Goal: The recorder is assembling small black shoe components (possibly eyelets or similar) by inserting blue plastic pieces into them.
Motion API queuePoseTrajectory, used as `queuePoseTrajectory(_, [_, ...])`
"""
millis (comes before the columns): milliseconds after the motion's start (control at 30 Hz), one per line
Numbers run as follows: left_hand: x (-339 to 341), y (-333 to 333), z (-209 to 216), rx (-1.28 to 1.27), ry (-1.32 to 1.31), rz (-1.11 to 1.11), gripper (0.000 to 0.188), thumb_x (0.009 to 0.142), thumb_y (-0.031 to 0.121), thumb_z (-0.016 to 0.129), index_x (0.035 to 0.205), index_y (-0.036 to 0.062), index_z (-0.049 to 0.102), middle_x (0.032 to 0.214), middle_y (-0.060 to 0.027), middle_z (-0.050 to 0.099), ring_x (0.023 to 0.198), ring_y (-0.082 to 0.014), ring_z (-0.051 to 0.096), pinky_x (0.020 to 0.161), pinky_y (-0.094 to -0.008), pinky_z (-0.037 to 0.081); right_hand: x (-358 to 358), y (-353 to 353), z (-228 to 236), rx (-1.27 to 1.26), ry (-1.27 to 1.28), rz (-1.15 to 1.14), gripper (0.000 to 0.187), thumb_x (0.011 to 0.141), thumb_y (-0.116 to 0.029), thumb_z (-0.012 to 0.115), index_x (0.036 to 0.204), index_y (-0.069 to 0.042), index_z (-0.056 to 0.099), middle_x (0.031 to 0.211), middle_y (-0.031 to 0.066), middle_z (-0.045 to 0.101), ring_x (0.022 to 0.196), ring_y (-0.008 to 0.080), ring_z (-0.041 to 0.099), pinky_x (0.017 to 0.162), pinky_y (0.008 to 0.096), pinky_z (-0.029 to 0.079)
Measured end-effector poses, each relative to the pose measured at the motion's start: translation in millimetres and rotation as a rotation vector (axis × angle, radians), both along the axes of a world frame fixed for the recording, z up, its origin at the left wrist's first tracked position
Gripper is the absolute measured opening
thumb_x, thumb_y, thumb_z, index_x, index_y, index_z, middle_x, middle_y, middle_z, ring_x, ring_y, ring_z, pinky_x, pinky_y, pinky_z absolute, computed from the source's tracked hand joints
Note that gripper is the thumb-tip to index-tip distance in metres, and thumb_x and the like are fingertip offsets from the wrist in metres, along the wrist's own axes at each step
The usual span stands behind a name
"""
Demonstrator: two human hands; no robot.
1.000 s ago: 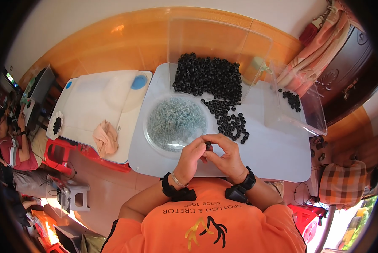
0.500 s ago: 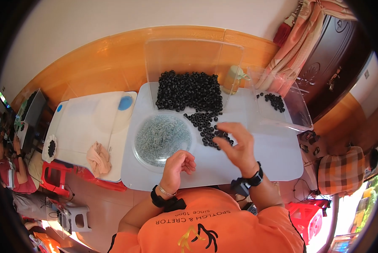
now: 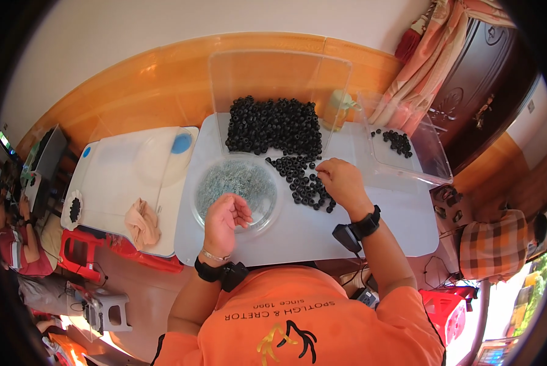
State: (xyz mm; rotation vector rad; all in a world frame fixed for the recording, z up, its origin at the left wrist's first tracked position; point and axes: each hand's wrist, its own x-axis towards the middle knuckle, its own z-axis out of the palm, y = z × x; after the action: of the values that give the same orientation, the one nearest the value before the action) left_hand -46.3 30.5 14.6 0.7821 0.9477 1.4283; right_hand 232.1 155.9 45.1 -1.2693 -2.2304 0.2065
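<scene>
Small black round pieces (image 3: 300,183), some with hollow centres, lie loose on the grey table (image 3: 389,229). At their right edge, my right hand (image 3: 345,185) is closed, its thumb and fingertips pinched together; anything between them is too small to make out. To the left stands a round clear tray (image 3: 269,224) of tiny pale blue-green translucent pieces (image 3: 235,182). Over its near edge, my left hand (image 3: 222,218) is curled, palm turned inward; whatever its fingers hold is hidden.
Behind, a clear box (image 3: 340,61) lies open beside a large heap of black pieces (image 3: 274,125). A second clear box (image 3: 429,174) with several black pieces stands right, near a jug (image 3: 335,111). A white table (image 3: 111,183) with a cloth (image 3: 143,224) stands left.
My right hand has closed its spread fingers into a pinch beside the loose black pieces. My left hand has moved left and farther out, over the round tray.
</scene>
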Motion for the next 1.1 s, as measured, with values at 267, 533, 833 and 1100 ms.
queuePoseTrajectory(267, [-33.9, 3.7, 2.3, 0.017, 0.046, 0.068, 0.032, 0.101, 0.032, 0.043, 0.097, 0.0054, 0.059, 0.083, -0.0065, 0.064, 0.071, -0.0162, 0.061, 0.065, -0.0281, 0.047, -12.7, 44.3, -43.1, -0.121, -0.235, 0.001, 0.018, 0.077, -0.009, 0.067, 0.094, -0.008, 0.073, 0.091, 0.0112, 0.07, 0.093, 0.0307, 0.066, 0.079, 0.0419, 0.053])
queuePoseTrajectory(533, [-2.0, 11.1, 10.1, -0.047, 0.064, -0.248, 0.033, 0.1, 0.03, 0.046, 0.116, 0.0031, 0.058, 0.095, -0.0067, 0.065, 0.081, -0.0157, 0.063, 0.069, -0.0272, 0.049, -49.1, -27.9, 7.9, -0.103, 0.394, 0.288, 0.026, 0.072, -0.006, 0.082, 0.095, -0.004, 0.07, 0.088, 0.0072, 0.066, 0.08, 0.0213, 0.064, 0.072, 0.0315, 0.053])
queuePoseTrajectory(833, [19.0, 14.7, 13.3, -0.068, -0.069, -0.403, 0.033, 0.099, 0.025, 0.047, 0.122, 0.0027, 0.056, 0.102, -0.006, 0.065, 0.085, -0.0152, 0.063, 0.073, -0.0279, 0.05, -87.1, -54.5, 17.8, 0.09, 0.336, 0.405, 0.026, 0.066, -0.013, 0.084, 0.087, -0.008, 0.068, 0.081, 0.0068, 0.062, 0.078, 0.0271, 0.061, 0.065, 0.0367, 0.051])
queuePoseTrajectory(1100, [9.1, -0.4, 2.7, -0.048, -0.03, -0.284, 0.027, 0.098, 0.022, 0.048, 0.114, 0.0024, 0.059, 0.098, -0.0045, 0.063, 0.085, -0.0129, 0.062, 0.073, -0.0282, 0.05, -97.8, -69.7, 13.0, -0.014, 0.354, 0.501, 0.027, 0.071, -0.013, 0.081, 0.095, -0.006, 0.07, 0.096, 0.0093, 0.066, 0.088, 0.0293, 0.064, 0.073, 0.0362, 0.054])
